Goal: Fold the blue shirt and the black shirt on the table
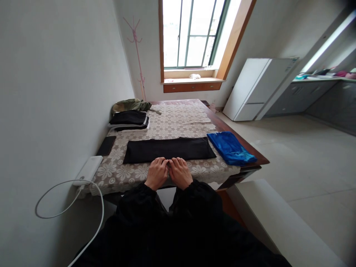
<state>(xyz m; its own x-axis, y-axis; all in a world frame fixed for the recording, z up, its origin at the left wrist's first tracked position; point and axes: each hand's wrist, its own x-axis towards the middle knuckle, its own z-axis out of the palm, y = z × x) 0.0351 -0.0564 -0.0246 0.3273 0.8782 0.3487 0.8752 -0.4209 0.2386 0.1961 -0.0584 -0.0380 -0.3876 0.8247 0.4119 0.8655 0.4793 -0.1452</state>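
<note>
Black sleeves fill the bottom of the head view, and from them the left hand and right hand lie side by side, touching, palms down with fingers curled onto the near edge of a long folded black garment; whether they pinch the cloth I cannot tell. That garment lies across a table covered with a flower-patterned cloth, with a folded blue cloth just to its right, a dark phone and white power bank with cable to its left, and a stack of dark folded clothes farther back by the wall.
</note>
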